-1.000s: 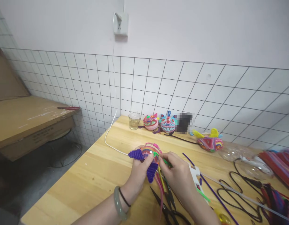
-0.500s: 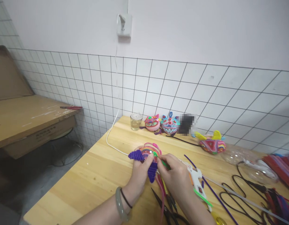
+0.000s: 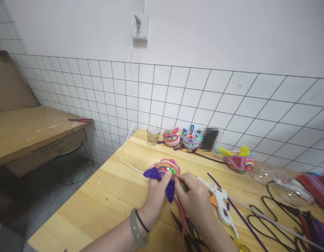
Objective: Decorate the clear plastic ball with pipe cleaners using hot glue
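Note:
A round striped ornament (image 3: 165,164) in pink, orange and other colours, with two ribbed purple fins (image 3: 152,173), is held above the wooden table. My left hand (image 3: 158,190) grips it from below and the left, thumb across its front. On its right side, my right hand (image 3: 193,190) pinches a green strip at a small green curl (image 3: 172,172); most of the strip is hidden behind the fingers. Pink strips (image 3: 182,213) hang down between my wrists. Black-handled scissors (image 3: 186,236) lie under them, partly covered by my right forearm.
A white glue gun (image 3: 222,206) lies right of my right hand, beside a purple stem (image 3: 247,224) and black cable. Behind stand a glass cup (image 3: 153,135) and colourful ornaments (image 3: 190,140). Clear plastic shells (image 3: 293,192) and a striped bundle (image 3: 318,190) are at the right.
The green strip by my right wrist no longer shows over the glue gun. My right fingers have shifted slightly left against the ornament, and the green curl sits closer on its surface.

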A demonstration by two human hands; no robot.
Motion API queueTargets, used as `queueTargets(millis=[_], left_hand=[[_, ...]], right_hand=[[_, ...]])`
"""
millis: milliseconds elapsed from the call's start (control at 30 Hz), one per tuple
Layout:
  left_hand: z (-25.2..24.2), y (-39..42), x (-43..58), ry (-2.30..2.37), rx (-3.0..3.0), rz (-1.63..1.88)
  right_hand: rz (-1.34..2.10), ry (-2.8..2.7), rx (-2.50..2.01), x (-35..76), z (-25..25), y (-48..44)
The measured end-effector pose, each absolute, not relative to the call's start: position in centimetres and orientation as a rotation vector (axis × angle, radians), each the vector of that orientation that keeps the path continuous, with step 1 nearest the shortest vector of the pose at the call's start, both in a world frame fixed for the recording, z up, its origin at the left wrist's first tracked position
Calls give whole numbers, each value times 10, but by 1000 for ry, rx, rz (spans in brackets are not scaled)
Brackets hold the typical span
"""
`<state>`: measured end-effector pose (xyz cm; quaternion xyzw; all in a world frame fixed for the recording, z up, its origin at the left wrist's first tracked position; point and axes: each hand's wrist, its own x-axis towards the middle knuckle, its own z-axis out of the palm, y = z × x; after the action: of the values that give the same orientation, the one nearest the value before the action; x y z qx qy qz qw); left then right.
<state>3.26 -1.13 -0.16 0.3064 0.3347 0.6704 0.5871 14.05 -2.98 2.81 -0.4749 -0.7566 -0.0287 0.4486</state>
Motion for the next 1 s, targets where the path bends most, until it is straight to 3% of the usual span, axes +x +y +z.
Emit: queueTargets(millis=[633, 1000], left_hand=[[-2, -9, 38, 692, 520, 1576], [1, -11, 39, 654, 454, 1515]], right_hand=[[-518, -2086, -1149, 137, 23, -34], [-509, -2092, -1186, 139, 18, -33]])
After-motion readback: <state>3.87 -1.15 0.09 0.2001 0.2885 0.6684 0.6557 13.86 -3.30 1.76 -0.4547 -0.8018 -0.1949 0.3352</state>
